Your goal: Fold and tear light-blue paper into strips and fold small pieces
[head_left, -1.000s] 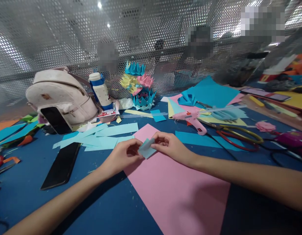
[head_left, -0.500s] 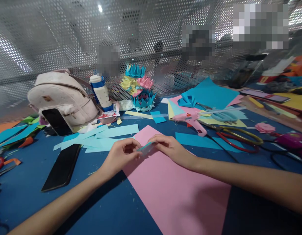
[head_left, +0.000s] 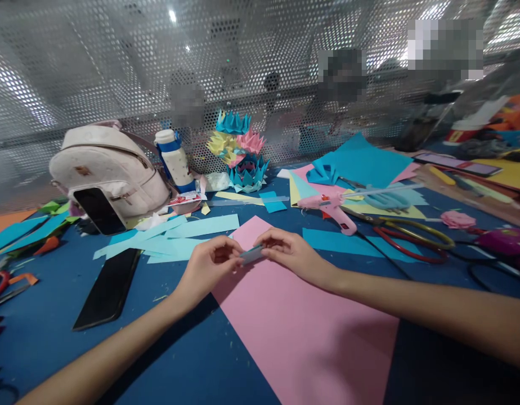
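A small folded strip of blue paper (head_left: pixel 252 255) is pinched at both ends between my two hands. My left hand (head_left: pixel 213 262) grips its left end with thumb and fingers. At the other end, the thumb and fingertips of my right hand (head_left: pixel 292 254) close on it. Both hands hover over the far part of a large pink paper sheet (head_left: pixel 302 320) lying on the blue table. Light blue paper strips (head_left: pixel 209 225) lie just beyond my left hand. Past my right hand rests a pink hot glue gun (head_left: pixel 330 209).
A black phone (head_left: pixel 106 292) lies at the left, near a white backpack (head_left: pixel 112 163) with another phone leaning on it. A water bottle (head_left: pixel 174 160) and a folded-paper flower stack (head_left: pixel 246 171) stand at the back. Scissors (head_left: pixel 412 239) and a cord lie on the right.
The blue paper strip has tilted, so its side faces me more and it lies more level between my fingers. My hands have barely shifted.
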### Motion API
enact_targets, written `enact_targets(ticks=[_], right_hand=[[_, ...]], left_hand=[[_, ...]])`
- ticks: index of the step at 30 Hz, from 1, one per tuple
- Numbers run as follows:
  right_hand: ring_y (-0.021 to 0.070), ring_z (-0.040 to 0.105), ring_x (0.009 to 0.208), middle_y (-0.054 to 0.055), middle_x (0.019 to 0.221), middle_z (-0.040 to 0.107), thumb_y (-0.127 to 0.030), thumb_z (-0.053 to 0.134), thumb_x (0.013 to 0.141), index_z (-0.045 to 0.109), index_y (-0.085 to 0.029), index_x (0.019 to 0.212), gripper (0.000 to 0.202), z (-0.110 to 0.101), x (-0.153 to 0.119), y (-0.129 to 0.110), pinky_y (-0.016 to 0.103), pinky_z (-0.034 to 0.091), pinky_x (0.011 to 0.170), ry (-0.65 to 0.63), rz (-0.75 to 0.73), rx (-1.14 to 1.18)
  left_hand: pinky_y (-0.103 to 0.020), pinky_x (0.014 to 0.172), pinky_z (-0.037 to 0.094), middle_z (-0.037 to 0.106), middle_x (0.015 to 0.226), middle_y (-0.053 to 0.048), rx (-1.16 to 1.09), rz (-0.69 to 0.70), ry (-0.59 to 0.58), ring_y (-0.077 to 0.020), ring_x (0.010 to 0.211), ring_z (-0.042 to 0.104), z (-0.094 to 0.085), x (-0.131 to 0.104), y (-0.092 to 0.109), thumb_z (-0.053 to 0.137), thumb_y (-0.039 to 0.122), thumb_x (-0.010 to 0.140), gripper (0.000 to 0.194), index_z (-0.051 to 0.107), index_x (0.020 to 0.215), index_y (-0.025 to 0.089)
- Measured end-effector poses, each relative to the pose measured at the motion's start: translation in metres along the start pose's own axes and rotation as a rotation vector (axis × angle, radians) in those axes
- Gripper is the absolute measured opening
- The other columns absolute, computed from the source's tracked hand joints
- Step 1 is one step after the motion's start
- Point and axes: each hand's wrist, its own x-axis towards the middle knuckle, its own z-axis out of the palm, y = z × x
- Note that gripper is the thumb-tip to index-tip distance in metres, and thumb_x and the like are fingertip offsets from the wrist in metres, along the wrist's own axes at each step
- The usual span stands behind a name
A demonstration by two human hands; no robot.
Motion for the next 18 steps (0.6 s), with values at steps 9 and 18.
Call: enact_targets(ticks=[9, 18], right_hand=[[0.0110, 0.059, 0.070, 0.003, 0.092, 0.057, -0.025, 0.060, 0.085, 0.065, -0.017, 0.090, 0.010, 0.001, 0.002, -0.003, 0.026, 0.051, 0.065, 0.000, 0.007, 0.004], [0.0108, 0.056, 0.058, 0.000, 0.074, 0.057, -0.031, 0.064, 0.083, 0.061, -0.016, 0.085, 0.015, 0.000, 0.005, 0.001, 0.025, 0.048, 0.053, 0.039, 0.018, 0.005]], left_hand=[[-0.024, 0.061, 0.048, 0.065, 0.070, -0.001, 0.090, 0.015, -0.005, -0.0112, 0.060, 0.059, 0.000, 0.000, -0.001, 0.065, 0.013, 0.075, 0.010, 0.066, 0.085, 0.014], [-0.024, 0.056, 0.042, 0.063, 0.061, 0.002, 0.355, 0.041, 0.042, -0.0132, 0.056, 0.057, 0.007, 0.006, -0.003, 0.060, 0.018, 0.078, 0.010, 0.067, 0.085, 0.017]])
